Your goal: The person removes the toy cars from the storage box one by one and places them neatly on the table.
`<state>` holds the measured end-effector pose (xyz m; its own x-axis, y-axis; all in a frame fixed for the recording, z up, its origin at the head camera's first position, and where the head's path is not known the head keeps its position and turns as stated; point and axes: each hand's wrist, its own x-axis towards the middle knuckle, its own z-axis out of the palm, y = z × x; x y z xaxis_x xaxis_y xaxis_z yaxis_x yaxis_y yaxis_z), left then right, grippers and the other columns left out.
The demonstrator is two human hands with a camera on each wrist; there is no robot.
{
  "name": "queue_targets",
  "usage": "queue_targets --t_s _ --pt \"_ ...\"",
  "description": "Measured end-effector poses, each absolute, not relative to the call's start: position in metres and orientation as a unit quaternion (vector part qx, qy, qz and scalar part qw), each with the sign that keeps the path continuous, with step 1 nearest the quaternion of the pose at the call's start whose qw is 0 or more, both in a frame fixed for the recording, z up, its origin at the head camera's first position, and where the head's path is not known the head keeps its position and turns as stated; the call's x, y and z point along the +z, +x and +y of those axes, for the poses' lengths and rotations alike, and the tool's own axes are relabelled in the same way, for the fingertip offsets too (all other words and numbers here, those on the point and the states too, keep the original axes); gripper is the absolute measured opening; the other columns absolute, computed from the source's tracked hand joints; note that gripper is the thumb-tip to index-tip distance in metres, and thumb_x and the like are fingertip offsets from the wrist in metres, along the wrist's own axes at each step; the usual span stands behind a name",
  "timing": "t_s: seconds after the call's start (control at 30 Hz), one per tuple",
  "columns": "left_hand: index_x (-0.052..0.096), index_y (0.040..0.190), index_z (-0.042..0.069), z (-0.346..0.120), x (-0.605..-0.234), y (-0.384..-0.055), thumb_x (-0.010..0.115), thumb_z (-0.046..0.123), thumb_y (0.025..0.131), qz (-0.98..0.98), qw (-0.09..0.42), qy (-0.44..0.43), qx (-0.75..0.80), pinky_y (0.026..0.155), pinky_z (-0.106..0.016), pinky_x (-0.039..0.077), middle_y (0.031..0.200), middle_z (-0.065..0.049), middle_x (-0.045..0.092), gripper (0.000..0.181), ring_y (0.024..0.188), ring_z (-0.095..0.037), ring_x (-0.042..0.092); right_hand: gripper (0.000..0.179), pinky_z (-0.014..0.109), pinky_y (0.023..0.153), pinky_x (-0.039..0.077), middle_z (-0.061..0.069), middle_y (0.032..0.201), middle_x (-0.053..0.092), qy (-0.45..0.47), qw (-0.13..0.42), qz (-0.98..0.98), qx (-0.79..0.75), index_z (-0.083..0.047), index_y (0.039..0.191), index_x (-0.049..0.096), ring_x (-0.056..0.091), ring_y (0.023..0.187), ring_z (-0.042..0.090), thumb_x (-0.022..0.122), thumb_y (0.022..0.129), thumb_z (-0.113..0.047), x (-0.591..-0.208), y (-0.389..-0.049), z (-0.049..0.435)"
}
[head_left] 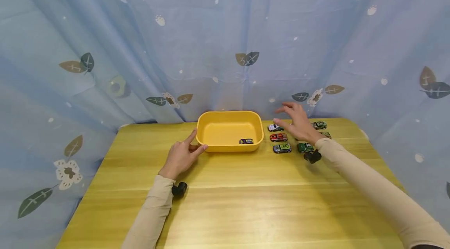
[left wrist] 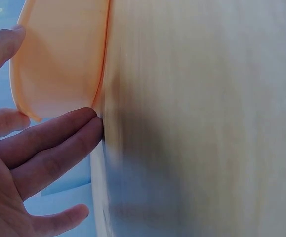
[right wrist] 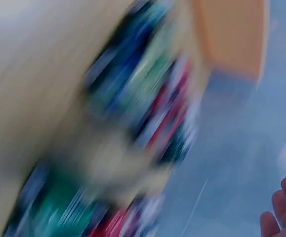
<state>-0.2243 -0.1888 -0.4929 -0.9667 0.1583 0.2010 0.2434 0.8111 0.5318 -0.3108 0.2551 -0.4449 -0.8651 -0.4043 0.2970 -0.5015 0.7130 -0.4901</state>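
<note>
A yellow plastic bin (head_left: 230, 148) stands at the back of the table, holding one dark toy car (head_left: 246, 141) near its front right corner. My left hand (head_left: 181, 156) touches the bin's front left corner with thumb and fingers, which look fairly straight in the left wrist view (left wrist: 49, 148). Over the toy cars on the right hovers my right hand (head_left: 298, 123), its fingers spread and holding nothing. Beneath and beside it are a white car (head_left: 275, 128), a red car (head_left: 278, 137), a blue-and-green car (head_left: 282, 148) and a green car (head_left: 305, 147). The right wrist view is blurred.
A camouflage car (head_left: 319, 125) sits near the table's back edge, and another car (head_left: 325, 135) is partly covered by my right arm. A blue leaf-patterned curtain (head_left: 211, 45) hangs behind the wooden table (head_left: 228, 202) and along its sides.
</note>
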Motion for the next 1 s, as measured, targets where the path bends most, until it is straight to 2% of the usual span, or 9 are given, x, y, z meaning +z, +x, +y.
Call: queue_targets --t_s 0.1,0.23,0.37,0.5,0.7,1.0 --pt "0.036 0.166 0.012 -0.186 -0.491 -0.226 0.064 0.064 0.1 -0.948 0.07 -0.108 -0.289 0.104 -0.057 0.054 0.11 -0.015 0.081 0.089 0.115 -0.042 0.073 0.042 0.078 0.12 0.014 0.022 0.172 0.028 0.267 0.051 -0.917 0.291 -0.01 0.133 0.07 0.018 0.158 0.05 0.071 0.102 -0.038 -0.442 -0.313 0.22" --pt "0.036 0.167 0.013 -0.183 -0.491 -0.226 0.064 0.063 0.1 -0.949 0.069 -0.106 -0.289 0.105 -0.057 0.054 0.11 -0.014 0.081 0.088 0.115 -0.042 0.073 0.043 0.079 0.119 0.014 0.023 0.176 0.018 0.298 0.007 -0.916 0.269 -0.012 0.129 0.075 0.011 0.161 0.05 0.078 0.097 -0.041 -0.445 -0.319 0.186" --pt "0.037 0.166 0.014 -0.179 -0.493 -0.227 0.064 0.062 0.101 -0.949 0.071 -0.107 -0.289 0.105 -0.057 0.054 0.109 -0.013 0.082 0.086 0.114 -0.042 0.073 0.046 0.082 0.119 0.013 0.023 0.178 0.008 0.293 -0.048 -0.921 0.251 -0.015 0.124 0.079 0.006 0.162 0.052 0.087 0.088 -0.043 -0.458 -0.324 0.172" --pt "0.037 0.166 0.015 -0.177 -0.494 -0.226 0.064 0.062 0.101 -0.947 0.068 -0.109 -0.294 0.106 -0.056 0.054 0.108 -0.012 0.082 0.085 0.115 -0.043 0.073 0.038 0.083 0.12 0.01 0.019 0.179 -0.002 0.268 -0.091 -0.923 0.261 -0.018 0.113 0.084 0.001 0.162 0.053 0.095 0.08 -0.034 -0.466 -0.327 0.169" --pt "0.038 0.166 0.015 -0.18 -0.494 -0.226 0.064 0.063 0.1 -0.948 0.074 -0.106 -0.29 0.102 -0.056 0.055 0.107 -0.013 0.082 0.086 0.11 -0.043 0.074 0.023 0.077 0.124 0.015 0.019 0.179 -0.001 0.264 -0.092 -0.933 0.227 -0.023 0.097 0.087 0.004 0.163 0.051 0.097 0.077 -0.018 -0.464 -0.331 0.161" --pt "0.037 0.166 0.014 -0.188 -0.491 -0.224 0.064 0.065 0.099 -0.951 0.068 -0.099 -0.286 0.103 -0.056 0.056 0.109 -0.014 0.082 0.089 0.113 -0.041 0.074 0.013 0.079 0.123 0.011 0.017 0.179 0.001 0.26 -0.099 -0.942 0.189 -0.027 0.085 0.087 0.007 0.163 0.05 0.096 0.078 -0.02 -0.46 -0.331 0.147"
